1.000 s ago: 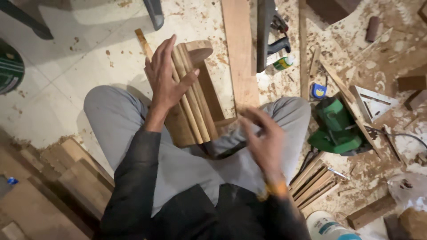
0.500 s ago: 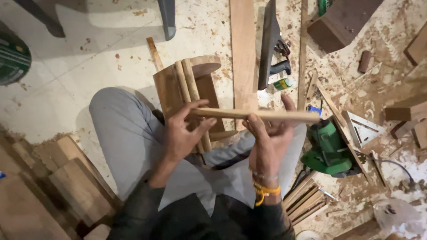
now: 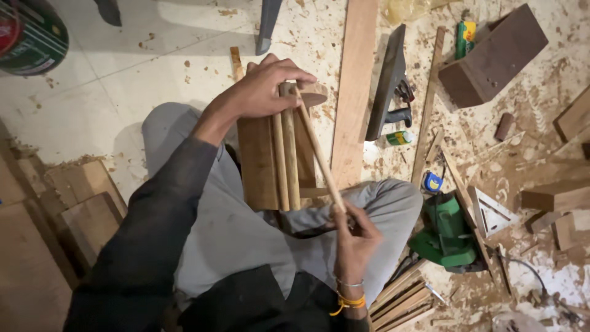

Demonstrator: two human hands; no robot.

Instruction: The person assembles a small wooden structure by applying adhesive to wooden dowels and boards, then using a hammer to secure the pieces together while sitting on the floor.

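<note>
I sit on the floor with a wooden frame piece (image 3: 258,163) resting between my knees, two round dowels (image 3: 286,160) lying along it. My left hand (image 3: 264,89) grips the far tops of the dowels and the upper end of a third, loose dowel (image 3: 319,157). That dowel runs slantwise toward me. My right hand (image 3: 353,237) pinches its near end just above my right knee.
A long plank (image 3: 353,92) lies right of the frame, then a hand plane (image 3: 390,83), a dark wooden box (image 3: 491,58), a green power tool (image 3: 445,237), a set square (image 3: 491,212) and a blue tape measure (image 3: 432,182). Boards (image 3: 67,209) are stacked at left. A green can (image 3: 34,34) stands far left.
The loose dowel was held crosswise in both hands; it has swung round lengthwise along the frame. My left hand moved up to the frame's far end, my right hand drew back toward me.
</note>
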